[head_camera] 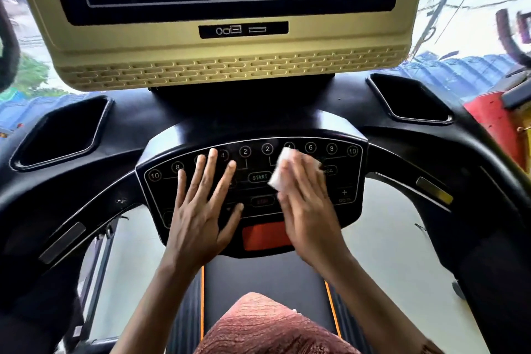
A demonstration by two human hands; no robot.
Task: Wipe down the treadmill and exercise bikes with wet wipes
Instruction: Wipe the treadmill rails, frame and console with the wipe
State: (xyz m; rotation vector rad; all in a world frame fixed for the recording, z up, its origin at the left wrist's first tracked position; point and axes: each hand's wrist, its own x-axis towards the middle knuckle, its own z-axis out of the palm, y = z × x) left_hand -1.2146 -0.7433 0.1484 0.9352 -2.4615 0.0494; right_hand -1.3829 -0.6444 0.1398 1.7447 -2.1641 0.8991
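The treadmill's black button panel [342, 181] fills the middle of the head view, with numbered round keys and a START key. My left hand [201, 207] lies flat on the panel's left half with its fingers spread and straight. My right hand [307, 207] presses a white wet wipe [283, 169] against the panel's right half; the wipe sticks out from under the fingers toward the START key. An orange stop pad [258, 236] shows between my wrists. Above stands the beige-framed dark screen [230, 46].
Two black cup wells, the left well [57, 135] and the right well [413, 100], flank the console. Curved black handrails [431, 164] run to both sides. The treadmill belt [258, 276] lies below. A red machine [494, 123] stands at the right, and windows are behind.
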